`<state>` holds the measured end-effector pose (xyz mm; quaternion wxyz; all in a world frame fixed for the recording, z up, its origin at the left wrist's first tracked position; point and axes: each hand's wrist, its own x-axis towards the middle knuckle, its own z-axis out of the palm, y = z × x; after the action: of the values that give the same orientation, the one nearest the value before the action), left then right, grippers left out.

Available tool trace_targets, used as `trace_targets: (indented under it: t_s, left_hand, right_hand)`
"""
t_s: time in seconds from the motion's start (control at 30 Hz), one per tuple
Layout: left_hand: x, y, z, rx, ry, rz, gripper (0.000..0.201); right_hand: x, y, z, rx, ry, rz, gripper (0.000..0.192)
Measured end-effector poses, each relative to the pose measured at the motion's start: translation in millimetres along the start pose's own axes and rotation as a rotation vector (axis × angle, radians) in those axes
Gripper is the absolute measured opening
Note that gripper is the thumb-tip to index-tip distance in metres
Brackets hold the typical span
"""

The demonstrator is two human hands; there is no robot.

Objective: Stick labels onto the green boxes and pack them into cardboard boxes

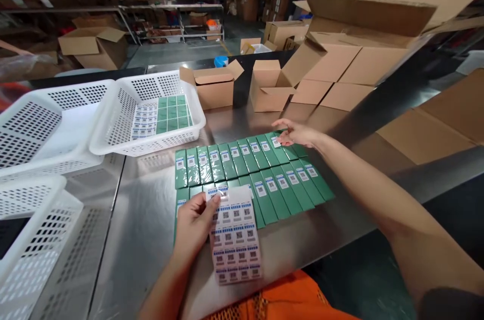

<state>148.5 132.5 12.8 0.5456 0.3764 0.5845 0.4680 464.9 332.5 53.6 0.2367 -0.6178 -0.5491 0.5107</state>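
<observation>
A sheet of QR-code stickers (236, 239) is pinched between the thumb and fingers of my left hand (194, 221), its top strip bare of stickers. It overhangs part of the front row of green boxes (287, 199). Behind that lies a second row of green boxes (234, 158), side by side. Most boxes carry a white-and-blue sticker. Over the right part of the back row is my right hand (297, 134), fingers apart, with the fingertips at a sticker (276, 142) on one box. The boxes under my right hand and under the sheet are partly hidden.
A white basket (151, 148) at the back left holds sticker sheets and green boxes. More white baskets (41, 169) stand farther left. Two small open cartons (215, 93) and large cartons (340, 68) line the back of the metal table (139, 229). An open flap (434, 118) juts in at right.
</observation>
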Motion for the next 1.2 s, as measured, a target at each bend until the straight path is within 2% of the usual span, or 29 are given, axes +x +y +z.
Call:
trace_targets:
  t_s: [0.27,0.43,0.53,0.6,0.63,0.73,0.8,0.9,0.93,1.03,1.1,1.2]
  left_hand:
    - [0,-3,-1.6,0.023,-0.031,-0.02,0.046]
    - [0,-1,0.3,0.006,-0.007,-0.016,0.045]
    - [0,2,2.5,0.003,0.008,0.023,0.043]
    - [0,3,3.9,0.008,0.012,0.032,0.043]
    - [0,3,4.4,0.019,0.013,0.034,0.044]
    - [1,3,4.7,0.054,0.007,0.037,0.046]
    - [2,3,3.9,0.047,-0.008,0.035,0.046]
    - [3,4,1.6,-0.006,-0.044,0.022,0.049]
    - [4,4,0.6,-0.024,-0.05,0.017,0.05]
    - [4,2,-2.0,-0.066,-0.066,-0.023,0.05]
    - [3,-1,-3.0,-0.092,-0.085,-0.075,0.049]
    - [1,-6,-2.5,-0.083,-0.088,-0.109,0.049]
  right_hand:
    - [4,-5,7,-0.126,0.032,0.064,0.054]
    - [9,-9,2,-0.317,0.173,0.074,0.062]
    - [1,-12,4,-0.491,0.298,-0.018,0.058]
    - [-13,-13,20,-0.547,0.321,-0.183,0.049]
    - [-23,-14,33,-0.534,0.287,-0.288,0.045]
    - [-58,-15,84,-0.39,0.019,-0.566,0.039]
    - [-77,-14,116,-0.331,-0.129,-0.7,0.028]
    - [-94,-13,147,-0.262,-0.139,-0.876,0.004]
    - [-98,-12,151,-0.245,-0.125,-0.942,0.007]
    - [-104,-15,145,-0.138,-0.158,-1.043,0.011]
    - [-100,-20,127,0.049,-0.147,-0.969,0.007]
    - [-77,-26,80,0.299,0.051,-0.766,0.025]
